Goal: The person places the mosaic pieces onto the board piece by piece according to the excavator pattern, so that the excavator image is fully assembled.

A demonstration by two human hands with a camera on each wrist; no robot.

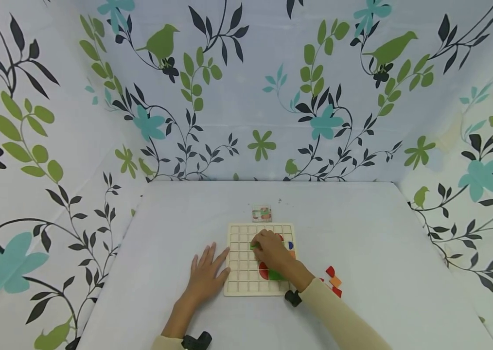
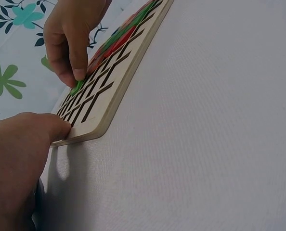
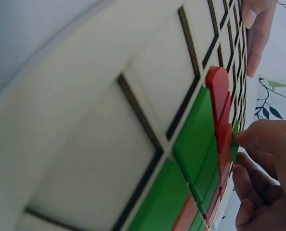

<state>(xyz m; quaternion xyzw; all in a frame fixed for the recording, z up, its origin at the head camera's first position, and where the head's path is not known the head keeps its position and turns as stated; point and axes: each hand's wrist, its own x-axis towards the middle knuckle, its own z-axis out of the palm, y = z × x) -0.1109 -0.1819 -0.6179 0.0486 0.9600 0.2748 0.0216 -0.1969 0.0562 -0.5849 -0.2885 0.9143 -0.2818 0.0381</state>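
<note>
A pale wooden board with a grid of grooves lies on the table, holding several coloured pieces. My right hand reaches over it and pinches a small green tile between thumb and fingers, at the board's surface. Whether the tile is fully seated cannot be told. My left hand lies with fingers spread against the board's left edge, its thumb touching the rim. Red pieces and larger green pieces sit on the grid near the right hand, which partly hides them in the head view.
A small printed picture card lies just beyond the board. Loose red and orange pieces are scattered on the white table to the right, partly behind the right forearm. A patterned cloth hangs behind the table.
</note>
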